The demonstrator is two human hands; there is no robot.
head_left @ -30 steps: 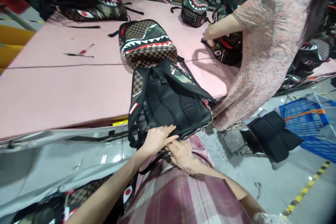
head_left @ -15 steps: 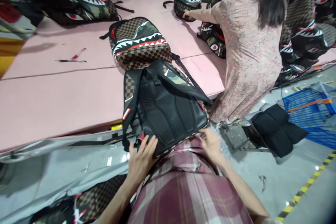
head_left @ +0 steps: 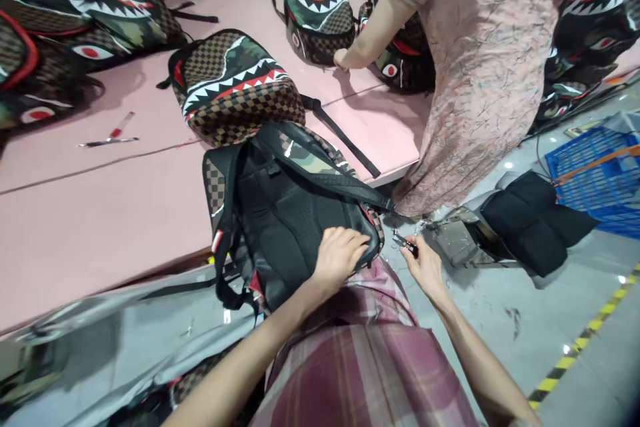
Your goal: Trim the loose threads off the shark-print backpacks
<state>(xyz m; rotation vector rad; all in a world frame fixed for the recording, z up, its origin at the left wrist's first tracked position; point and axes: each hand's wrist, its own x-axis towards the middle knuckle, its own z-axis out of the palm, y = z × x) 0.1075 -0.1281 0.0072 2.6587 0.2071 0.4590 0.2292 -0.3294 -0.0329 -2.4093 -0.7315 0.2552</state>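
Note:
A backpack (head_left: 280, 227) lies back side up across the pink table's edge and my lap, its black padded panel and straps showing. My left hand (head_left: 341, 255) is bent over the panel near its lower right corner, fingers close together and gripping there; the thumb is hidden. Just right of that corner, apart from the bag, my right hand (head_left: 424, 268) is closed round small thread snips (head_left: 406, 244) with dark handles, blades pointing up and left. Behind this bag lies another checkered backpack (head_left: 240, 90) with a shark-mouth print.
A co-worker in a patterned dress (head_left: 480, 80) stands at the right, one arm reaching towards a backpack (head_left: 319, 17). More backpacks (head_left: 115, 20) are piled at the left. A pen (head_left: 107, 142) lies on the pink table (head_left: 125, 213). A blue crate (head_left: 595, 173) and black padded pieces (head_left: 533, 220) are at the right.
My left hand has moved right across the panel from the lower left corner. My right hand has drawn away from the bag's edge, and the snips now show. The view has shifted.

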